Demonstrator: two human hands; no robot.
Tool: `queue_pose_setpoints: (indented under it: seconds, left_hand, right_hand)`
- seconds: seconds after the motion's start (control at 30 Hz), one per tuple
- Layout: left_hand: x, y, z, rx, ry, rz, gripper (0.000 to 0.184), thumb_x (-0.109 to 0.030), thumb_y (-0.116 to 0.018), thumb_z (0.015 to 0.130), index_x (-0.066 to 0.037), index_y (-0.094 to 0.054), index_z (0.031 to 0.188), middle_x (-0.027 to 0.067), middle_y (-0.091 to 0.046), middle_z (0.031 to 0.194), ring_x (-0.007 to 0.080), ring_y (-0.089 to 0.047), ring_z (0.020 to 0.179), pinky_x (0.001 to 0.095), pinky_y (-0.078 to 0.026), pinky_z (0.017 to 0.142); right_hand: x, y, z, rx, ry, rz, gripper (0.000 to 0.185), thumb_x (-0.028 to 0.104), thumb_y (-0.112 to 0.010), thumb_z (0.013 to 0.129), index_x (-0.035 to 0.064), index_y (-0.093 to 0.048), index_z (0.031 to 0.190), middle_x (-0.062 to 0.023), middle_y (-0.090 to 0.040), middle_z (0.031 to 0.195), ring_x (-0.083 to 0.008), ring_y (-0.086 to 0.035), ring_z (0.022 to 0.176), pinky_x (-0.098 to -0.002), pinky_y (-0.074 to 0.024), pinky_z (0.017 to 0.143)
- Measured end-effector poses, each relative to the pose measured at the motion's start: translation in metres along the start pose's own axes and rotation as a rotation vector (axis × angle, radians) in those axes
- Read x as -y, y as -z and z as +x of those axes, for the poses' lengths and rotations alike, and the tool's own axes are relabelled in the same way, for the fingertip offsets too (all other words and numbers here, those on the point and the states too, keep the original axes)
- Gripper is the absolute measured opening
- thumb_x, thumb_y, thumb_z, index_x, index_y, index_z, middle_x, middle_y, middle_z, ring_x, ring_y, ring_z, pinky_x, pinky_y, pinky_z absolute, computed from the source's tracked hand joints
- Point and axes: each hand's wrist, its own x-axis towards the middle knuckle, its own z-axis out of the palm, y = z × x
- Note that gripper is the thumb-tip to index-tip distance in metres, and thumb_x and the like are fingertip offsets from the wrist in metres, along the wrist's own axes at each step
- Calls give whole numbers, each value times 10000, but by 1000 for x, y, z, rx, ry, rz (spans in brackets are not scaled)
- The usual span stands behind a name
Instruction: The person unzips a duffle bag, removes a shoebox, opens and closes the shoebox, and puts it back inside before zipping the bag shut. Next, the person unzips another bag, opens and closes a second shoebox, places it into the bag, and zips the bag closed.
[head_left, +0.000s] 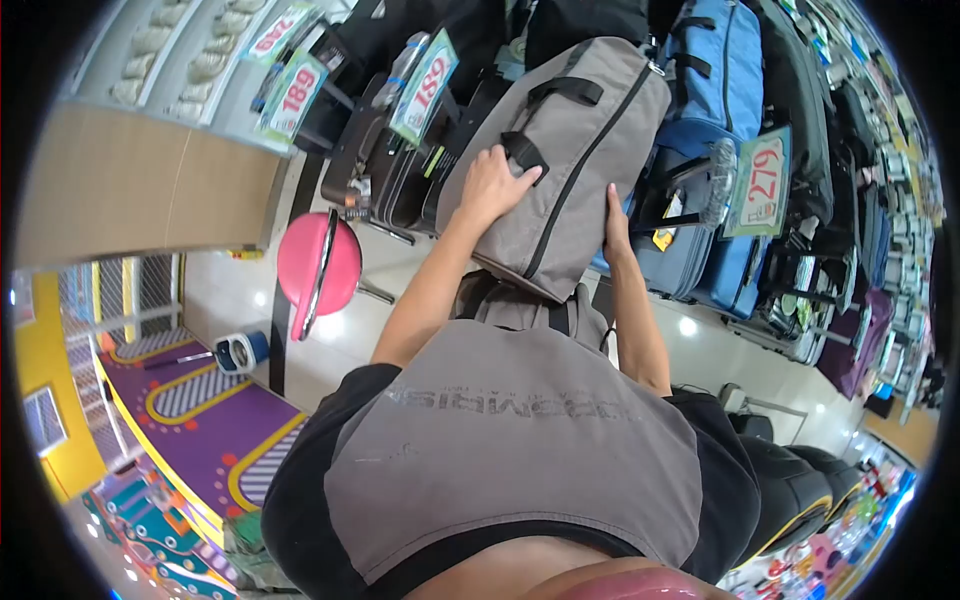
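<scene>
Placement, left to right. Pink round object (320, 270) with a chrome band stands on the floor, just beside a dark suitcase (370, 170); purpose unclear. Price cards sit up on the suitcase handles, presumably so shoppers can read them over the packed luggage.

Left hand (490, 185) lies on top of the grey duffel bag (572, 135), by its near black handle strap (524, 152). Fingers bend at the strap; cannot tell whether they close round it or only press beside it. The bag is in front of the person's chest, lengthwise, zip uppermost, between dark luggage and a blue bag (690, 105). Right hand (617, 225) is against the bag's right flank; visible digit straight, remainder hidden, so cannot tell whether it grips. Judgement: one hand on top, one at the side steadies a long soft load.

Writing, left to right. Far card (270, 38): appears to read 249. Nearer card (293, 95): 189. Next card (423, 88): 189. Shirt (520, 440): worn capitals across the chest, not reliably legible. Right-hand card (760, 182): 279. No brand readable on the duffel.
</scene>
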Motion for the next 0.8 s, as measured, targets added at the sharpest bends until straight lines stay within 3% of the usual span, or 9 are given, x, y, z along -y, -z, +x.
queue_pose_setpoints:
  seconds: [0.13,0.17,0.3,0.43,0.47,0.6,0.67,0.7,0.8]
  left_hand:
    - [29,27,30,232,45,-257,1067,-666,-802,677,147,-563,1325,355,-643,1239,433,-642,1181,439,-499,1020]
    - [39,31,36,307,69,-323,1027,-638,-816,661,146,-600,1288,346,-655,1233,404,-650,1184,415,-498,1008]
    - [53,52,22,131,-13,-484,961,-576,-822,691,153,-599,1275,322,-653,1257,386,-642,1196,406,-484,1014]
    - [72,80,-7,28,-118,-679,767,-499,-817,763,84,-644,1230,166,-696,1162,249,-656,1067,355,-482,975]
    - [73,101,-11,45,-29,-571,751,-469,-830,751,77,-645,1232,220,-702,1188,325,-669,1114,372,-482,995]
    - [103,110,4,17,-31,-537,765,-581,-728,825,62,-651,1232,243,-709,1119,335,-685,1063,391,-480,993]
    - [138,102,21,8,27,-364,801,-634,-665,860,65,-643,1251,283,-696,1152,376,-677,1107,419,-471,1018]
    - [144,96,23,-15,127,-25,839,-677,-551,914,75,-626,1280,339,-667,1195,436,-628,1199,467,-447,1056]
    - [154,84,22,16,133,28,837,-667,-496,947,91,-613,1283,365,-636,1223,457,-583,1250,492,-447,1056]
  right_hand:
    - [10,-11,-3,54,-7,63,810,578,-636,951,-75,-521,1415,-198,-594,1403,-286,-593,1266,-377,-442,1084]
    - [12,-15,-2,40,24,102,729,515,-695,933,-67,-573,1354,-183,-646,1318,-273,-643,1175,-368,-481,1029]
    - [25,-33,-17,-41,147,46,496,338,-711,957,-46,-617,1258,-143,-700,1164,-233,-694,1005,-348,-539,913]
    - [64,-75,-71,-58,324,69,390,258,-710,962,-56,-648,1185,-122,-715,1091,-201,-700,928,-323,-550,838]
    - [66,-83,-82,-51,343,65,383,254,-703,966,-59,-651,1179,-119,-716,1094,-195,-698,931,-318,-547,836]
    - [60,-120,-55,-17,259,12,421,306,-717,952,-45,-670,1178,-99,-719,1087,-180,-675,951,-329,-525,845]
    - [43,-138,-31,50,102,11,558,398,-714,939,-83,-653,1216,-166,-704,1170,-214,-658,1066,-349,-503,923]
    - [21,-145,-6,14,109,-74,607,462,-701,931,-78,-656,1206,-173,-694,1194,-225,-653,1089,-367,-509,916]
    - [-8,-135,-4,-94,313,-160,708,619,-664,903,-38,-661,1168,-164,-675,1196,-259,-638,1091,-413,-524,868]
